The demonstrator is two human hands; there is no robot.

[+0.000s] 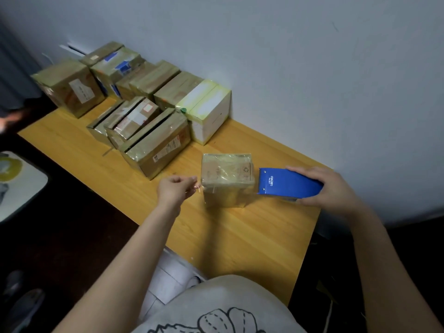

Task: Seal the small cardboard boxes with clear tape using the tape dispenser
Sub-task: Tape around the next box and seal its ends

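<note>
Blue tape dispenser (288,182), grasped by right hand (332,188), just beside small tape-wrapped cardboard box (228,179); left hand (176,189) pinches clear tape end (196,187).

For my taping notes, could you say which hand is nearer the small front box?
Left. The left hand pinches tape at the left edge of the small box; the right hand holds the tape dispenser to its right.

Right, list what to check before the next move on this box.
1. Small cardboard box stands flat on the wooden table: ok.
2. Right hand grips the blue tape dispenser: ok.
3. Dispenser nose sits at the box's right edge: ok.
4. Left hand pinches the clear tape end beside the box: ok.
5. Tape lies smooth over the top: cannot tell.
</note>
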